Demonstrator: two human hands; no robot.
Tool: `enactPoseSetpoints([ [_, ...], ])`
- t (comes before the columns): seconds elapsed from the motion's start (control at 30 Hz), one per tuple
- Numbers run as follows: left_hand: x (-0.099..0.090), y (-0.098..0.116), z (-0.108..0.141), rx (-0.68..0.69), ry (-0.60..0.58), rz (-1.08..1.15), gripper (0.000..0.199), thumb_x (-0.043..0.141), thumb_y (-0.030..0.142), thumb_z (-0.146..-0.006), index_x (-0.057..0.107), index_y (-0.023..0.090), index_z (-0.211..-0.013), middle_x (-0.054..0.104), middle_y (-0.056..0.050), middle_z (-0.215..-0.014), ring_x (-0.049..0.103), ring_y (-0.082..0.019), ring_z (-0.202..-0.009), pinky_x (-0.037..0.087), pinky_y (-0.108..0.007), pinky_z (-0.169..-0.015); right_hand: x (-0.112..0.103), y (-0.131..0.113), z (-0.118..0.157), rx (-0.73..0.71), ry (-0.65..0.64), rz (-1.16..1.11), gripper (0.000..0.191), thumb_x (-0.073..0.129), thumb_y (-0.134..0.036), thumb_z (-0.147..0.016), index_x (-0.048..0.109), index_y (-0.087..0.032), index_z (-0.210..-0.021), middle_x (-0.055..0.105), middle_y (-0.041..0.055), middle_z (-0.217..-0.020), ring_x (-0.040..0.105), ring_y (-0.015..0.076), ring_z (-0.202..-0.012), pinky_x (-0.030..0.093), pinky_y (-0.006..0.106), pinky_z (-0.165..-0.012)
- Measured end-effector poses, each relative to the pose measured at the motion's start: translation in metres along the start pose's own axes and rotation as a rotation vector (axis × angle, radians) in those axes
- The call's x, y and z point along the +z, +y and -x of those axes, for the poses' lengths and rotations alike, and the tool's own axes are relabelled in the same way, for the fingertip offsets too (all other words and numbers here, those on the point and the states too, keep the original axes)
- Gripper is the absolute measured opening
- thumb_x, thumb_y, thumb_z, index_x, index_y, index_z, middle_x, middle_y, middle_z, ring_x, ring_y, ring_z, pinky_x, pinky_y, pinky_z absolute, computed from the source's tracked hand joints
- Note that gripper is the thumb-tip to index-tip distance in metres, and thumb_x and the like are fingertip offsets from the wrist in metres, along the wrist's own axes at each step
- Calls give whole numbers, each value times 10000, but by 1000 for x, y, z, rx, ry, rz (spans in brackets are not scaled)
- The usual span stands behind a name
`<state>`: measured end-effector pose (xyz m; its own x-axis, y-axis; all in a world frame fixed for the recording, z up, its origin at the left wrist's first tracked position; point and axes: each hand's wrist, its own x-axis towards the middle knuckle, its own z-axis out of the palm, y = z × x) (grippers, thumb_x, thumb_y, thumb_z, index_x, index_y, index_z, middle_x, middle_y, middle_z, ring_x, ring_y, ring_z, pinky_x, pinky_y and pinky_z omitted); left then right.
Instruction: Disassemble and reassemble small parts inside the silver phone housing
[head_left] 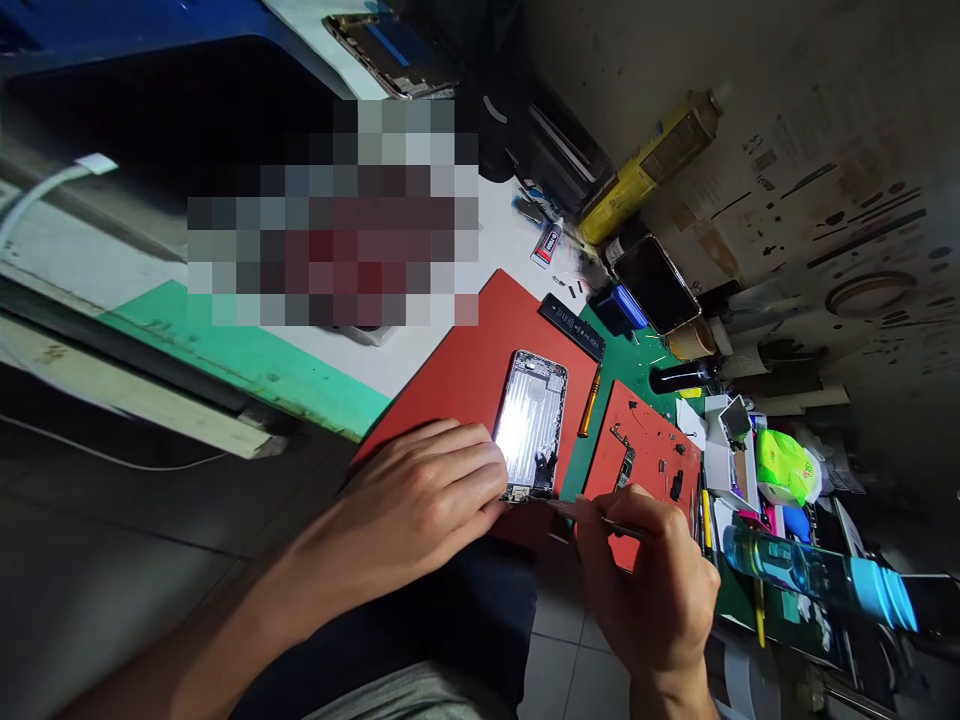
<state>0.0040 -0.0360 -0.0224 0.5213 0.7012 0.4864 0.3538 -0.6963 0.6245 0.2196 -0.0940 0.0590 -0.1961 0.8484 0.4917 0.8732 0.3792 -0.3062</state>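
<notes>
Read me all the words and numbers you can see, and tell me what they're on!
"B-7000", as best I can read it: on the tube.
Too small to read: white print on the black battery; red marks on the bright green bag.

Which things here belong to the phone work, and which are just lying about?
Belongs: opened phone, left hand at its edge, thin tool in right hand; likely battery, orange screwdriver.

Probably just lying about: blue bottle, yellow canister, green bag.
</notes>
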Motion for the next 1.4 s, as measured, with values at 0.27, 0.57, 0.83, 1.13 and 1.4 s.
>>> enactPoseSetpoints([
  [0.27, -1, -1, 0, 6, 0, -2, 187, 605, 111, -1037, 550, 206, -886, 622, 23, -883, 541, -173, -827, 367, -350, -807, 1, -1, -4, -12, -3, 50, 161, 678, -163, -1026, 557, -243, -956, 645, -68, -693, 665, 109, -568, 532, 224, -512],
  [0.57, 0, -1, 1, -2, -4, -7, 186, 602, 110, -1040, 546, 210, -894, 628, 20, -891, 553, -177, -842, 376, -350, -816, 1, 0, -5, -18, -7, 88, 169, 688, -161, -1028, 561, -237, -946, 635, -70, -683, 654, 99, -563, 520, 218, -523],
  [0.83, 0, -1, 5, -6, -12, 3, 162, 598, 90, -1024, 576, 207, -914, 638, 19, -899, 561, -185, -860, 384, -357, -829, -1, -1, -5, -105, -31, 73, 212, 718, -102, -1002, 562, -224, -925, 634, -47, -686, 601, 106, -562, 486, 253, -539],
  [1.13, 0, -2, 1, -3, -15, 7, 195, 560, 73, -1023, 558, 207, -882, 624, 15, -879, 548, -181, -840, 379, -351, -815, -6, 2, -8, -77, -114, 12, 190, 683, -68, -997, 569, -217, -967, 665, -24, -761, 618, 114, -622, 505, 263, -576],
  [1.4, -2, 0, 0, -7, -10, 4, 196, 587, 43, -985, 561, 203, -875, 624, 17, -881, 551, -176, -842, 384, -347, -807, -4, 3, -9, -101, -69, 52, 230, 748, -76, -972, 575, -221, -930, 631, -51, -707, 609, 101, -564, 505, 248, -544],
])
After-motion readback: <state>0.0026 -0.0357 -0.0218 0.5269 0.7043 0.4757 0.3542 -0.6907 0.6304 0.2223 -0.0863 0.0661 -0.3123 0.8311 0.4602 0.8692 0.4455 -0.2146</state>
